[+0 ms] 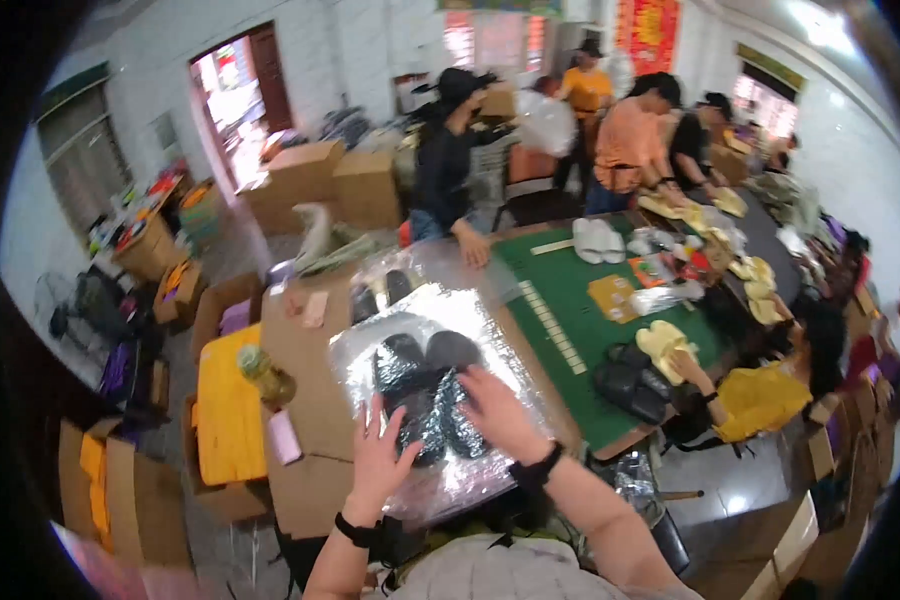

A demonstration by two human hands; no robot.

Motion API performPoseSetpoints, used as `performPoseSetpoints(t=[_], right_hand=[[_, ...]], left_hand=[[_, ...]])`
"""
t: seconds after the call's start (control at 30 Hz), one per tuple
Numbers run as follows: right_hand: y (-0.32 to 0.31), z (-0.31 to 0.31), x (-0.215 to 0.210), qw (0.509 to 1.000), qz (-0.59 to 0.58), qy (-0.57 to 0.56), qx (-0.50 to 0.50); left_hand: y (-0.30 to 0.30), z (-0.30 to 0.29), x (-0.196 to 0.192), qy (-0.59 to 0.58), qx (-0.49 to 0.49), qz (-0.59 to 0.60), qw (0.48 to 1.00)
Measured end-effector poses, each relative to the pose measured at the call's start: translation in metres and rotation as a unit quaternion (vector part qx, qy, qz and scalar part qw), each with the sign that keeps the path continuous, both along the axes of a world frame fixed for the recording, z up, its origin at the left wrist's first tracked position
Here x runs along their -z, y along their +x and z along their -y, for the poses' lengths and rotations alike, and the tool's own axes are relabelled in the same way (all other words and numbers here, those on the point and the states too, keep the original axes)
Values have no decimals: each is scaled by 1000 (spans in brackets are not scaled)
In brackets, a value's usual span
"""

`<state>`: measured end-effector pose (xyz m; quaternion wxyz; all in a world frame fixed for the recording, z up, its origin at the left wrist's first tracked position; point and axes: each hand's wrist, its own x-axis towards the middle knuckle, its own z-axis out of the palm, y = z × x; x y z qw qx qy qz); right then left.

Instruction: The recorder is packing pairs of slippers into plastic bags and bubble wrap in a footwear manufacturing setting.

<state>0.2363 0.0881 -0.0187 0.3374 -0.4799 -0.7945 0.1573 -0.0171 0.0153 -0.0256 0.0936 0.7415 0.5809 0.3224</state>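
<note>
A pair of black slippers [400, 362] lies on or inside see-through plastic bags [353, 350] stacked on the cardboard-covered table before me. Their heel ends, toward me, are glossy under the shiny film. My left hand [378, 455] rests at the left of the nearer slipper end, fingers spread. From the right, my right hand [500, 408] reaches over the other slipper, fingers stretched out and touching or just above the plastic. Neither hand grips anything. Just beyond the bags, another dark pair of shoes [398, 287] is partly wrapped in plastic.
At the table's left stand a bottle [262, 375] and a pink box [284, 437]. A green table [545, 285] to the right bears white slippers [598, 241], yellow slippers [662, 345] and black slippers [632, 382]. Co-workers stand around it; cardboard boxes [305, 185] line the left and back.
</note>
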Motion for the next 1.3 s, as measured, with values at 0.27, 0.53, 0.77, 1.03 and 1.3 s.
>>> performPoseSetpoints(t=[0.27,0.53,0.77,1.03,1.3], right_hand=[[-22,-15,47,980,188,53,45],[15,42,57,997,74,1,22],[41,66,48,992,-62,-4,113],[31,64,48,969,-33,-114,215],[34,36,40,949,-11,-252,187]], left_hand=[[-9,-2,67,-14,18,-59,998],[-14,5,68,-86,-7,-94,992],[-8,21,32,-56,-26,-76,995],[-16,37,30,-251,-124,193,940],[-7,29,45,-190,-81,391,897]])
